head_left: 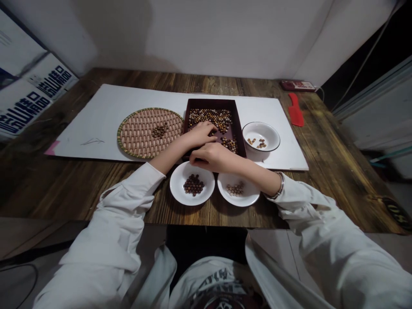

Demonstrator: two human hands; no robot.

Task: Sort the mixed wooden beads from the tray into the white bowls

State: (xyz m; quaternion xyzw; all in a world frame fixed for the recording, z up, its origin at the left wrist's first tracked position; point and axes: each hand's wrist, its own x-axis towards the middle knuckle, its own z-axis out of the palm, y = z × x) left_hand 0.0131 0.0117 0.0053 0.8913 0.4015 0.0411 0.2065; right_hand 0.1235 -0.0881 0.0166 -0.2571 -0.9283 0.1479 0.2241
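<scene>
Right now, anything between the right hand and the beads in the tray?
Toward the far bead pile, yes: the left hand reaches over the tray. Toward the smaller near cluster, nothing visible, though the right hand hides part of the tray's rim.

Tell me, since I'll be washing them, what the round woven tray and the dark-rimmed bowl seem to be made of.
Woven tray: probably bamboo or similar plant strips, matte, from the interlaced strands; plastic is possible.
Dark-rimmed bowl: likely enamelled metal, smooth white, given the thin dark edge, though glazed ceramic could look alike.
</scene>
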